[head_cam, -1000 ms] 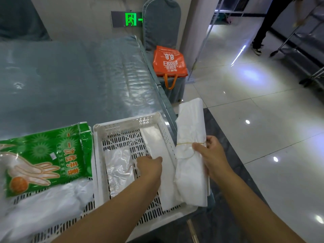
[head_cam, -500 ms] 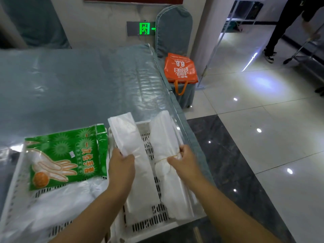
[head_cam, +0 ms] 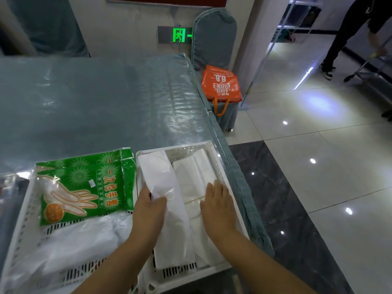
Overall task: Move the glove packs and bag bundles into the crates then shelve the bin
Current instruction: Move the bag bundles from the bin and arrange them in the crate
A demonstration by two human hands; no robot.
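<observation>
Two white slotted crates sit side by side at the near edge of the table. The right crate (head_cam: 220, 164) holds two white bag bundles lying lengthwise. My left hand (head_cam: 148, 211) grips the left bundle (head_cam: 163, 183) near its middle. My right hand (head_cam: 218, 206) lies flat with straight fingers on the right bundle (head_cam: 193, 177), which is tied by a thin band. The left crate (head_cam: 23, 225) holds a green glove pack (head_cam: 84, 183) on top of clear plastic packs (head_cam: 70, 242).
The table (head_cam: 95, 98) is covered in shiny grey-blue plastic, and its right edge runs close beside the right crate. An orange tote bag (head_cam: 220, 85) sits on a covered chair past the table corner. A person (head_cam: 352, 35) stands far right on the tiled floor.
Both bundles have gone down from above the crate to lie in it. My right hand let go of the tied bundle and now presses flat on it. The camera shifted left.
</observation>
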